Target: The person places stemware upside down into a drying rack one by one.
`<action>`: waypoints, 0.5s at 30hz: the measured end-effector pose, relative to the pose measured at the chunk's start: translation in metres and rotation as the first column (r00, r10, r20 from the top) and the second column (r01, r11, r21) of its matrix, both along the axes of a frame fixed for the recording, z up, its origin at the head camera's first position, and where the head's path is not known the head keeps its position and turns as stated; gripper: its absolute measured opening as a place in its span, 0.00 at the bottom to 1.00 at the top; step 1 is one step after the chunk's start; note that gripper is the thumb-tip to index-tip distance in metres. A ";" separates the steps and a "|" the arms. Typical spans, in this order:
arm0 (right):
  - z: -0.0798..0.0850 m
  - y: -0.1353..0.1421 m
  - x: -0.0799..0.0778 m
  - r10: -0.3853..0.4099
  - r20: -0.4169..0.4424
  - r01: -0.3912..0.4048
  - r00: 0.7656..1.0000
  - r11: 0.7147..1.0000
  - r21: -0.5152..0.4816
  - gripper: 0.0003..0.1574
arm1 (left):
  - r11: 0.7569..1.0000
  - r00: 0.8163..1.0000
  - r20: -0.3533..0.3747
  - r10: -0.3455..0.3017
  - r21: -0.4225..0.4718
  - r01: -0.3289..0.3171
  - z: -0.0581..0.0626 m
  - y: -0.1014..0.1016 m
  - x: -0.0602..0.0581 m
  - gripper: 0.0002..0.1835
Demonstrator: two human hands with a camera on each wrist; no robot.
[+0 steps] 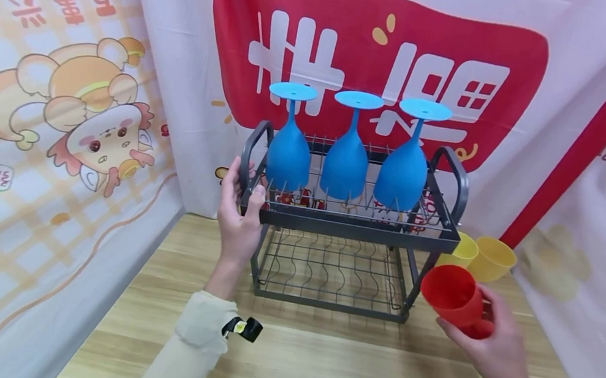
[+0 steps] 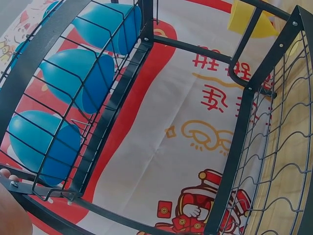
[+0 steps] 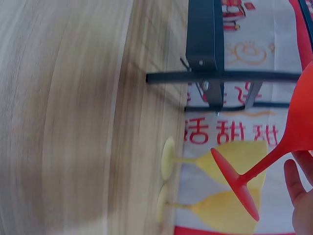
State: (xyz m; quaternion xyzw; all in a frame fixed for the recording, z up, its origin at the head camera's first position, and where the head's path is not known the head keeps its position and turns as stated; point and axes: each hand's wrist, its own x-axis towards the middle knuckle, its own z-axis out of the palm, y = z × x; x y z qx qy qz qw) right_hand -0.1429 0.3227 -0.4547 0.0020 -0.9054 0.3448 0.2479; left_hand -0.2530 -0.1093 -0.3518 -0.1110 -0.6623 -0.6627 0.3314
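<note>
A black two-tier dish rack (image 1: 354, 231) stands on the wooden table. My left hand (image 1: 241, 222) grips the left end of its upper tier, thumb at the front corner and fingers by the side handle. Only a bit of that hand (image 2: 14, 210) shows in the left wrist view. To the right of the rack, my right hand (image 1: 503, 345) holds a red plastic goblet (image 1: 452, 297) by its bowl, mouth tilted up towards me. The right wrist view shows the goblet's stem and round foot (image 3: 234, 183) off the table. Three blue goblets (image 1: 345, 166) stand upside down in a row on the upper tier.
Two yellow goblets (image 1: 492, 258) stand upright on the table behind the rack's right side. The lower tier (image 1: 333, 266) has wavy wires. A printed cloth (image 1: 174, 46) hangs behind and at both sides. Wooden tabletop (image 1: 318, 363) stretches in front of the rack.
</note>
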 end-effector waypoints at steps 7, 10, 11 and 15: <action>-0.001 -0.025 -0.004 0.104 -0.028 -0.101 0.994 0.990 0.101 0.64 | 1.000 1.000 0.004 -0.001 0.000 0.001 0.000 0.001 0.000 0.32; 0.001 -0.038 -0.008 0.148 -0.028 -0.143 0.989 0.983 0.119 0.63 | 1.000 1.000 0.008 0.000 0.005 0.000 -0.001 0.001 0.000 0.32; 0.001 -0.042 -0.009 0.162 -0.024 -0.157 0.987 0.979 0.127 0.62 | 1.000 1.000 0.010 0.001 0.007 -0.001 -0.001 0.001 0.000 0.31; 0.001 -0.060 -0.014 0.213 -0.013 -0.209 0.977 0.968 0.141 0.62 | 1.000 1.000 0.006 0.003 0.010 -0.003 -0.001 0.000 0.000 0.31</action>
